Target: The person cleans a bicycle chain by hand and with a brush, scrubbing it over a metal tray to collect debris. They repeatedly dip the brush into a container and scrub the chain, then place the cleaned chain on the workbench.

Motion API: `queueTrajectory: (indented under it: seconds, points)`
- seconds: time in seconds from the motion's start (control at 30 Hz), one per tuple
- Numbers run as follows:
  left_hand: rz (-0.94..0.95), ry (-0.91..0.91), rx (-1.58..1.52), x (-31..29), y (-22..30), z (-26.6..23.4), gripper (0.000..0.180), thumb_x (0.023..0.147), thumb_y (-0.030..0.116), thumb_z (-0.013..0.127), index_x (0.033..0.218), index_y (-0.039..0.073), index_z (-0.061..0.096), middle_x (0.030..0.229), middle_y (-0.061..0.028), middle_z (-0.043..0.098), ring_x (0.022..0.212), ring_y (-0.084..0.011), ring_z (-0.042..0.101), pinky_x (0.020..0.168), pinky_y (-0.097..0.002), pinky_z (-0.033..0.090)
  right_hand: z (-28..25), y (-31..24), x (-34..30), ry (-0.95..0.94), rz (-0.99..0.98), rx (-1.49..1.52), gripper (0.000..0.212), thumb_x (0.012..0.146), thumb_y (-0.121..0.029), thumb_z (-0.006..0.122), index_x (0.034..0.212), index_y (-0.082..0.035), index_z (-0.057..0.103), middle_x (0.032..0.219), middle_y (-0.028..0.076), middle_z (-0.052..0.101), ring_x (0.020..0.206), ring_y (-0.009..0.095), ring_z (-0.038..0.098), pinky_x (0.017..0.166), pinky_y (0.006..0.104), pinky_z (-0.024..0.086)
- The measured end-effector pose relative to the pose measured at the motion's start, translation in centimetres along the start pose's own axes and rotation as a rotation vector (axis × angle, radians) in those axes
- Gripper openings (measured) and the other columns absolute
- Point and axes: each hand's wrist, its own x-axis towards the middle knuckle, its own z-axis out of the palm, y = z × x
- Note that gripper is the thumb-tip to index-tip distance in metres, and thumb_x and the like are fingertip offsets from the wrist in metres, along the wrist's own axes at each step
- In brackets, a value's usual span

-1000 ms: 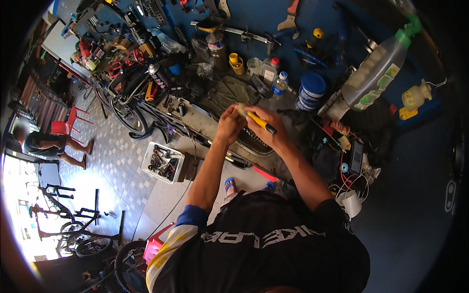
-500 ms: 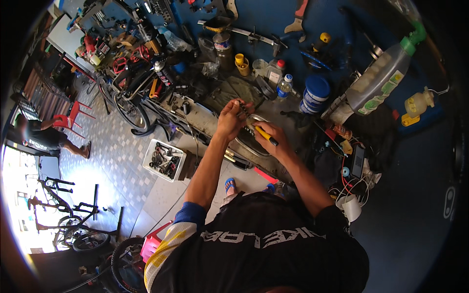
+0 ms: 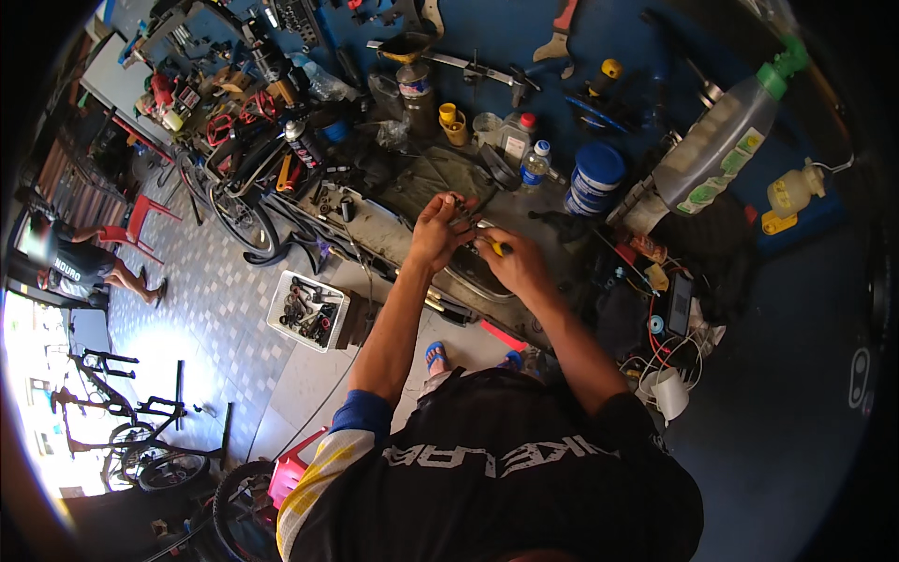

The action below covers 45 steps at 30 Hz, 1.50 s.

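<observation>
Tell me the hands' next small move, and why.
Probably steady the small, dark, metallic-looking part in the left hand: the right hand, gripping the slim yellow-handled tool, is close beside it, and the tool's tip is hard to make out.

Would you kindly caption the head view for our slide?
Left hand holding a small dark part; right hand gripping a yellow-handled tool.

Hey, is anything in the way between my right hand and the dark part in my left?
Nothing visible blocks it. Your right hand, holding the yellow tool, is close beside the dark part in your left hand. The tool's tip is too unclear to place.
</observation>
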Motion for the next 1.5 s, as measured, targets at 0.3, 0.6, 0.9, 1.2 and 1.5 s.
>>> queueTrajectory:
  seconds: [0.3, 0.6, 0.9, 1.2, 1.5]
  points:
    - [0.013, 0.004, 0.209, -0.3, -0.9, 1.4, 0.018, 0.109, 0.032, 0.058, 0.11, 0.014, 0.064, 0.115, -0.0005, 0.068, 0.105, -0.0132, 0.064, 0.085, -0.0397, 0.06, -0.3, -0.6, 3.4, -0.068, 0.104, -0.36, 0.032, 0.095, -0.046, 0.067, 0.099, -0.014, 0.073, 0.085, 0.015, 0.074, 0.085, 0.039, 0.071, 0.071, 0.0503, 0.055]
    - [0.027, 0.022, 0.236, 0.2, -1.1, 0.1, 0.02, 0.109, 0.03, 0.058, 0.113, 0.011, 0.065, 0.111, -0.0013, 0.069, 0.099, -0.0129, 0.067, 0.084, -0.0366, 0.06, -0.5, -0.9, 5.2, -0.196, 0.05, -0.363, 0.025, 0.085, -0.032, 0.073, 0.103, -0.015, 0.073, 0.088, 0.015, 0.074, 0.087, 0.039, 0.071, 0.074, 0.0505, 0.056]
    - [0.581, -0.02, 1.147, 1.3, -1.3, -1.5, 0.031, 0.097, 0.007, 0.068, 0.128, 0.005, 0.068, 0.11, -0.0061, 0.072, 0.103, -0.0183, 0.07, 0.087, -0.0322, 0.056, -3.5, -4.3, 6.9, -0.181, 0.037, -0.373, 0.021, 0.084, -0.029, 0.072, 0.097, -0.013, 0.073, 0.085, 0.016, 0.074, 0.086, 0.04, 0.071, 0.078, 0.0514, 0.056]
    - [0.128, 0.034, 0.513, 1.2, 1.3, -1.6, 0.046, 0.107, 0.029, 0.06, 0.14, -0.002, 0.061, 0.121, -0.0082, 0.075, 0.107, -0.0167, 0.071, 0.086, -0.0273, 0.055, -1.5, 8.6, 0.2, -0.183, -0.094, -0.222, 0.032, 0.086, -0.022, 0.081, 0.114, -0.01, 0.075, 0.098, 0.019, 0.073, 0.097, 0.038, 0.07, 0.086, 0.0472, 0.055]
    - [0.024, -0.11, 0.378, 2.5, 1.4, -3.7, 0.043, 0.109, 0.025, 0.056, 0.143, -0.002, 0.058, 0.125, -0.0109, 0.072, 0.113, -0.019, 0.069, 0.095, -0.0322, 0.053, -3.3, -1.8, 2.4, 0.007, -0.114, 0.258, 0.033, 0.093, -0.014, 0.074, 0.124, -0.008, 0.068, 0.094, 0.018, 0.073, 0.083, 0.032, 0.073, 0.072, 0.0364, 0.055]
